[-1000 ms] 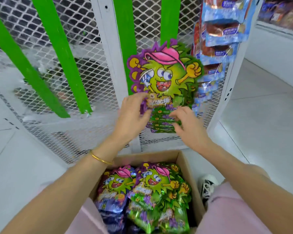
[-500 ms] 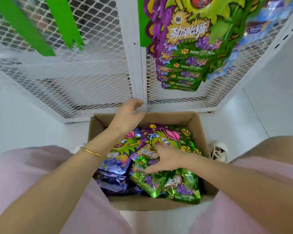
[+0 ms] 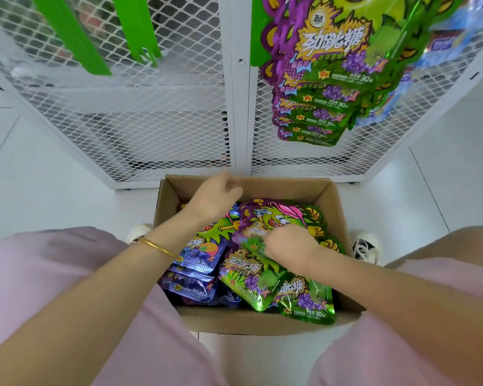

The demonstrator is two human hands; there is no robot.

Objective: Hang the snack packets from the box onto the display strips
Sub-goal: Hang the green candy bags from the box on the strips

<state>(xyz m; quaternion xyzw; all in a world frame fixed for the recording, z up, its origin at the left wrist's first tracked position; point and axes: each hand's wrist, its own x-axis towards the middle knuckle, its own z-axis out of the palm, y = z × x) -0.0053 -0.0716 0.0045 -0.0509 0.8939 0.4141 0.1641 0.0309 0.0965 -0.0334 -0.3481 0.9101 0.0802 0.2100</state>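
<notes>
White mesh rack behind cardboard box. Green display strips hang on rack. Top green snack packet at box's far right, long axis toward rack. Right hand, nearer, fingers curled gripping it. Left hand loosely curled, empty, over far-left corner.

The box is matt brown cardboard. The packets are glossy, crinkled plastic film with bright glints. The strips look like smooth green plastic; the mesh is white-painted metal. The bangle is shiny gold metal.
</notes>
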